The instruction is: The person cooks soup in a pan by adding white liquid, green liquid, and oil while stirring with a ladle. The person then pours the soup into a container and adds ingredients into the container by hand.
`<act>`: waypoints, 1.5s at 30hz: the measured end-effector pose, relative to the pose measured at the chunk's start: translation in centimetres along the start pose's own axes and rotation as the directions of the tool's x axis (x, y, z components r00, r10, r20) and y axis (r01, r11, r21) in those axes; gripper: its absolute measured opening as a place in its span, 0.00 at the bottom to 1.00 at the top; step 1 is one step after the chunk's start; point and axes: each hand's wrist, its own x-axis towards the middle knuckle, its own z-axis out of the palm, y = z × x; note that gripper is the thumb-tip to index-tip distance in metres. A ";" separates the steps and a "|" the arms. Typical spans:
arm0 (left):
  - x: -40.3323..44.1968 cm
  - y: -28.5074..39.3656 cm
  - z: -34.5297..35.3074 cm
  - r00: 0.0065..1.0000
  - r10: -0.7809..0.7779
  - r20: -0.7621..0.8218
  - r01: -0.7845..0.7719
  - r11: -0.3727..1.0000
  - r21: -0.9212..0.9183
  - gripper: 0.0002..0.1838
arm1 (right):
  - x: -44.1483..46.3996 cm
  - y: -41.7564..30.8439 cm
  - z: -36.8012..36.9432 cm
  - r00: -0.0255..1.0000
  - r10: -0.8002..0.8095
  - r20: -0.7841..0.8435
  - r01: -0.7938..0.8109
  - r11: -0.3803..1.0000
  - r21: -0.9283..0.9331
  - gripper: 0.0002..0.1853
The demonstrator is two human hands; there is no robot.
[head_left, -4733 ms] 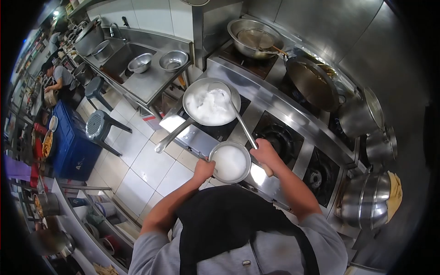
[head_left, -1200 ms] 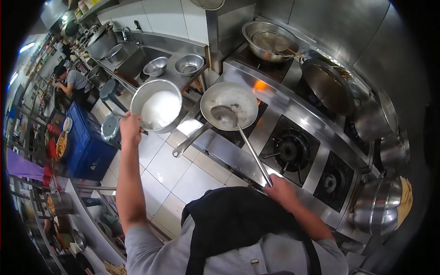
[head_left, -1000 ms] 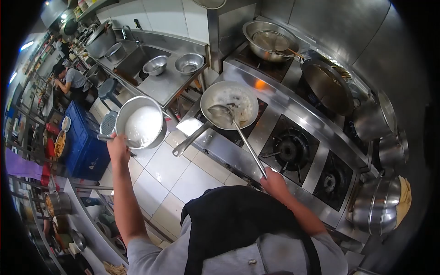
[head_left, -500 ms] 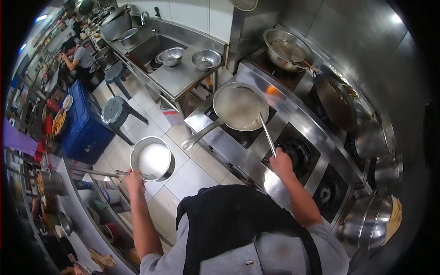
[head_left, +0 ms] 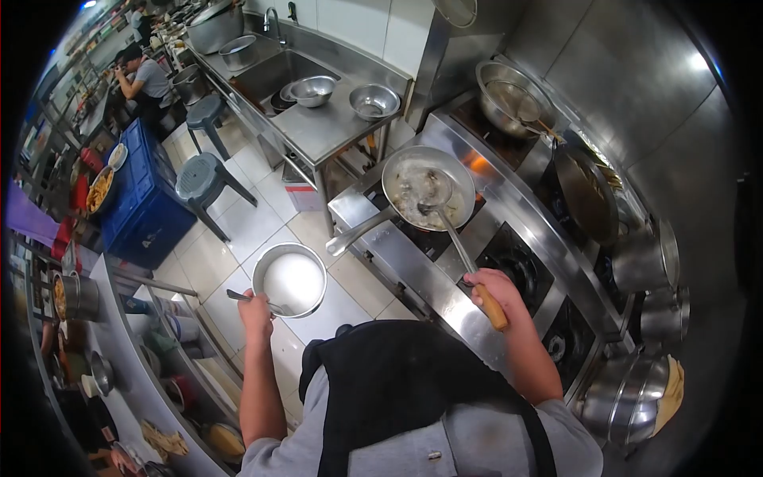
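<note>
Presently, left hand (head_left: 256,313) clenched round handle of saucepan (head_left: 323,289), which holds something white and hangs over pale floor tiles (head_left: 359,291), clear of the stove. Right hand (head_left: 493,289) wrapped round ladle (head_left: 456,242) near its wooden end; ladle's bowl sits inside frying pan (head_left: 459,179), among frothy liquid. Pan over a burner of steel stove (head_left: 447,276); surface shiny, orange glow on raised ledge. Beyond: sink counter (head_left: 324,137) bearing metal bowls (head_left: 374,102). Leftward: grey stools (head_left: 207,184), blue bin (head_left: 145,215), a co-worker (head_left: 148,83).
</note>
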 end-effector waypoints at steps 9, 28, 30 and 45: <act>2.5 -1.0 0.5 0.999 -0.041 -0.036 0.042 0.999 0.025 0.24 | -4.4 -0.3 1.6 0.984 -0.119 -0.133 0.073 0.948 -0.310 0.11; 5.0 1.5 0.0 0.998 0.009 0.056 -0.009 1.000 -0.015 0.04 | -2.3 11.5 6.6 0.882 -0.432 -0.190 0.094 0.557 -0.825 0.17; 5.7 1.8 -0.2 0.999 0.009 0.046 -0.009 1.000 -0.006 0.05 | -1.1 11.3 6.8 0.861 -0.463 -0.212 0.097 0.557 -0.825 0.16; 12.5 10.7 6.9 0.992 0.125 0.025 -0.123 0.991 -0.047 0.07 | 5.7 7.6 2.1 0.728 -0.588 -0.352 -0.052 0.465 -0.884 0.13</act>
